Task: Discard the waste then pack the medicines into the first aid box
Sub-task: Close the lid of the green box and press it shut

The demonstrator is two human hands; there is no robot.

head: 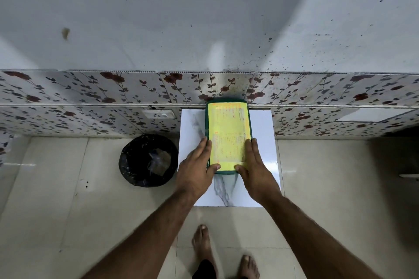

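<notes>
now: first aid box [229, 136], green w/ yellow label, lid shut, on marble table [263, 127]. left hand [196, 165] & right hand [254, 165] flat, fingers open, pressing box sides. bin [148, 159] left of table.

A small white counter [260, 124] with grey marble lines sits in the middle of the frame. A green box [227, 136] with a yellow top lies closed on it, near the back edge.

A white marble-patterned tabletop [260, 124] stands against a floral-tiled wall [90, 90] on beige floor tiles [56, 199].
</notes>
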